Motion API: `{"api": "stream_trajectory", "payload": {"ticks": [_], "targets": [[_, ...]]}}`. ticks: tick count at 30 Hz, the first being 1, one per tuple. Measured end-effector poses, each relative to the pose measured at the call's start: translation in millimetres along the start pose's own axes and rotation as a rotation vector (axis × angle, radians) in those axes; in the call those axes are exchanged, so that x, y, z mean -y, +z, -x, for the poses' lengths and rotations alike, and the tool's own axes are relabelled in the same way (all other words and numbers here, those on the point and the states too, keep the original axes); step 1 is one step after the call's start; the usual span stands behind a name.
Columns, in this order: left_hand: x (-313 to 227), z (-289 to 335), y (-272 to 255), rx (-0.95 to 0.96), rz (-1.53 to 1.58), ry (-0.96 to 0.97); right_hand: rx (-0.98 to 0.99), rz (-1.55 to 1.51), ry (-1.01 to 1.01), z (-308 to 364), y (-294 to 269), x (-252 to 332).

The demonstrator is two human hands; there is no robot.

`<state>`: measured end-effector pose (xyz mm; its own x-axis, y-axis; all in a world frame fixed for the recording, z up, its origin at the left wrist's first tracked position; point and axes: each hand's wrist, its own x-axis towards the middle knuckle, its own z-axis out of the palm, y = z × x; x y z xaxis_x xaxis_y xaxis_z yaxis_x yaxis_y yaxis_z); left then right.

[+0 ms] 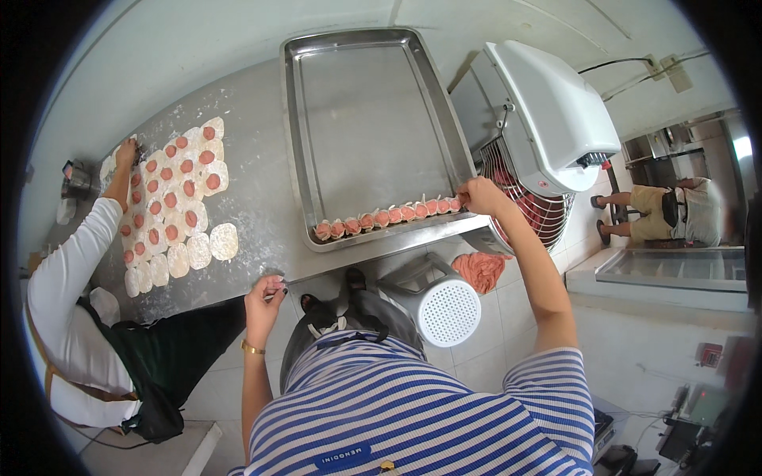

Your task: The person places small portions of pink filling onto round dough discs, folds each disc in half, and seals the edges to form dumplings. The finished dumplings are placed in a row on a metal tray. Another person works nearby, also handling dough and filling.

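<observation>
The tray [365, 127] is of smooth shiny metal, rectangular; inside its near edge stands one row of small dumplings [395, 215], frilled and pink on top. At the tray's right side, the right hand [479, 196] has bent fingers by the last dumpling; the left hand [263, 303], below its left corner, is curled; I cannot tell if either grips. Left of the tray, floury flat wrappers [179, 205] cover the table [254, 174]; right stands a white mixer [548, 119].

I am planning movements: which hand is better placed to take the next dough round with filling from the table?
Probably the left hand: it is beside the table, nearer to the filling-topped dough rounds. The right hand is at the right end of the dumpling row in the tray.
</observation>
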<state>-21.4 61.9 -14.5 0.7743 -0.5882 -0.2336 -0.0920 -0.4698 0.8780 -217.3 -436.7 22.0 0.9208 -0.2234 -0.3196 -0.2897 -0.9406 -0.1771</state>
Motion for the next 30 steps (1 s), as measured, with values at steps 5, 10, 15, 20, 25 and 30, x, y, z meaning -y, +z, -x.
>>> {"api": "stream_trajectory", "payload": {"ticks": [5, 10, 15, 20, 25, 30], "targets": [[2, -1, -3, 0.011, 0.019, -0.007, 0.096, -0.015, 0.035, -5, -15, 1], [7, 3, -9, 0.007, 0.003, -0.047, 0.175, 0.054, 0.090, -7, -18, 0], [21, 3, -10, 0.032, 0.031, -0.043, 0.283, 0.196, 0.023, 0, -22, 2], [9, -8, -6, 0.114, 0.068, -0.044, 0.380, 0.223, 0.008, 0, -22, -1], [1, -18, -1, 0.123, 0.064, -0.009, 0.310, 0.206, 0.014, 0, -16, -3], [13, -19, -4, 0.157, 0.054, 0.012, 0.173, 0.226, -0.033, 13, -11, -3]]}}
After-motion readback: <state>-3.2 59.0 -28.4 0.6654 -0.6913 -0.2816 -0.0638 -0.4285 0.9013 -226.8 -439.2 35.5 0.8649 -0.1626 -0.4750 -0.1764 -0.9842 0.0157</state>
